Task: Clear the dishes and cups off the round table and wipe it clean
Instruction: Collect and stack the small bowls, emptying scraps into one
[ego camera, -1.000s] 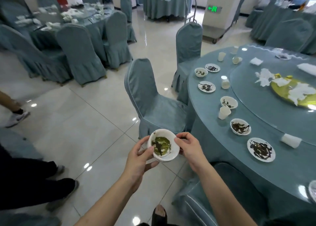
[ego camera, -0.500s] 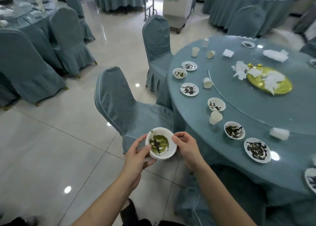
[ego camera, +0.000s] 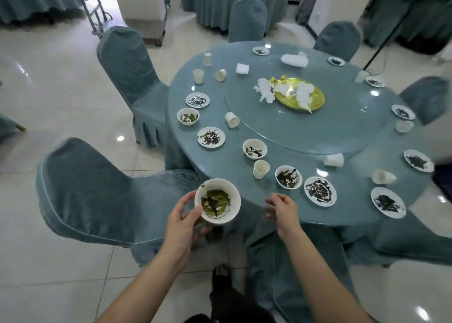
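My left hand (ego camera: 182, 221) grips a white bowl (ego camera: 217, 201) with green leftovers, held over the near edge of the round table (ego camera: 244, 176). My right hand (ego camera: 282, 209) hovers to the bowl's right with relaxed fingers and holds nothing. Several dirty white bowls and plates ring the table, among them a bowl (ego camera: 288, 177), a plate (ego camera: 320, 191), a plate (ego camera: 211, 137) and a bowl (ego camera: 254, 149). A paper cup (ego camera: 261, 169) stands upright by the near bowls; another cup (ego camera: 232, 119) lies on its side. A yellow platter (ego camera: 302, 95) with crumpled napkins sits on the glass turntable.
Covered chairs stand around the table: one at my left (ego camera: 97, 190), one further back (ego camera: 132, 68), one just below my right arm (ego camera: 318, 261). Rolled towels (ego camera: 294, 60) and more cups lie on the far side. Other draped tables and a trolley stand behind.
My right hand has let go of the bowl and moved right; my left hand alone holds it. The view has swung right, bringing the whole table into sight.
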